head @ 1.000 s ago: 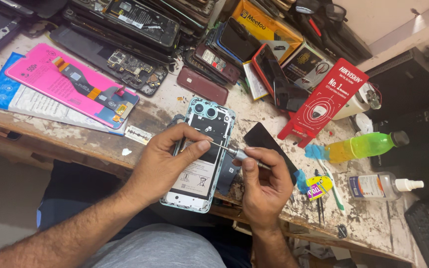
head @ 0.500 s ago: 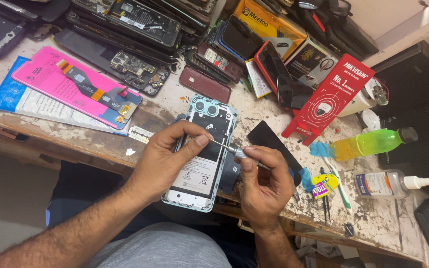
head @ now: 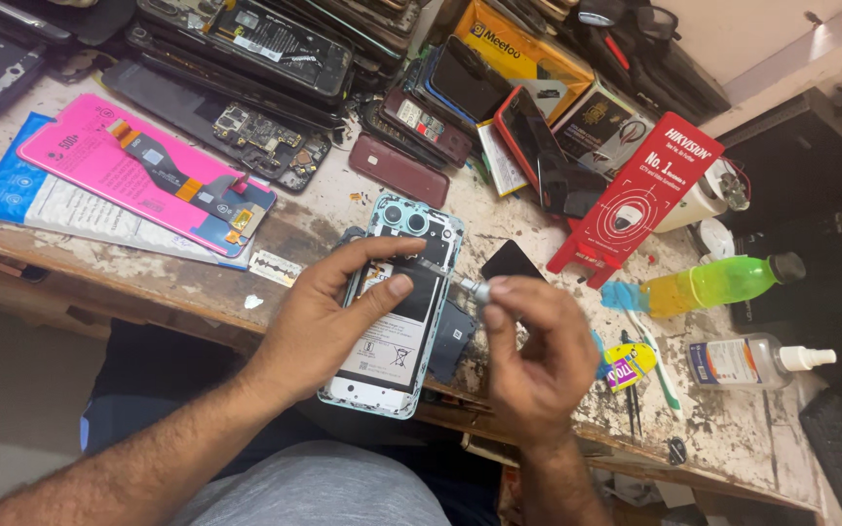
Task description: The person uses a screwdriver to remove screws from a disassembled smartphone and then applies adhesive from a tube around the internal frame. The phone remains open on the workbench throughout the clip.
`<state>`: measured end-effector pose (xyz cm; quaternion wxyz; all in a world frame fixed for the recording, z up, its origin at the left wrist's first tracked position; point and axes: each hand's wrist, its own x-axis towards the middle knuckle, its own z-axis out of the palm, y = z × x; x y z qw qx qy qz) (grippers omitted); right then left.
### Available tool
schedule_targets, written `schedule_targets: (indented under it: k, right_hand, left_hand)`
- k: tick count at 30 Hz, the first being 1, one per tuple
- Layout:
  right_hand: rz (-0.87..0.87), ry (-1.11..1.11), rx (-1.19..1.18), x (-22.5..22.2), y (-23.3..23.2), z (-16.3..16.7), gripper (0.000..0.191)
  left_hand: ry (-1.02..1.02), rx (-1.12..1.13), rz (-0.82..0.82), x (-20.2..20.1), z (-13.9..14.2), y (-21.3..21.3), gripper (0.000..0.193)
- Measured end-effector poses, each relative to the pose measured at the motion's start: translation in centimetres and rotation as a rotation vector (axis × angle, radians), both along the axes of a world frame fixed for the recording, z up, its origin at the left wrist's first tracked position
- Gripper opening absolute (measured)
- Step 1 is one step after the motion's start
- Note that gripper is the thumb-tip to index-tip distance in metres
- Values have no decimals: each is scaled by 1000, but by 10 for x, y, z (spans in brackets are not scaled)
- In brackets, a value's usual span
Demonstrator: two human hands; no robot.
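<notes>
A light-blue smartphone lies on the worn workbench with its back cover off, battery and camera lenses showing. My left hand holds it down, thumb and forefinger spread over the upper half. My right hand pinches a thin metal screwdriver by its silver handle, and the tip reaches onto the phone's upper part beside the cameras. A dark phone part lies beside the phone, partly under my right hand.
A pink flat package with a flex cable lies at left. Stacked opened phones fill the back. A red box, a green-yellow bottle and a clear spray bottle stand at right. The bench edge runs in front.
The view has shifted slightly. My right hand has turned the screwdriver between its fingers. The left hand stays on the phone.
</notes>
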<state>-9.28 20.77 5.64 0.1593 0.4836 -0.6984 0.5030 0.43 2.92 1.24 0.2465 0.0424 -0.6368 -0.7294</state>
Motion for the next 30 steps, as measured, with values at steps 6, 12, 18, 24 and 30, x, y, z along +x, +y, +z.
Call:
schedule_targets:
  k: [6,12,18,24,30]
  right_hand:
    - [-62,238,246,-25,-5,35,17]
    - [-16,249,336,-29,-13,46,17]
    - [8,287,381,-30,-18,51,16]
    - [-11,570,626,-26,-22,85,24]
    - [-54,644,955,-24,-34,119,18]
  left_hand:
    - [-81,-265,22,6,12,6,41]
    - [-144,-276,39,6,16,10,38]
    - [-145,-256,17,6,16,10,37]
    - [-156,-325,7,6,15,13,36]
    - [-140,-324,33,6,14,12,36]
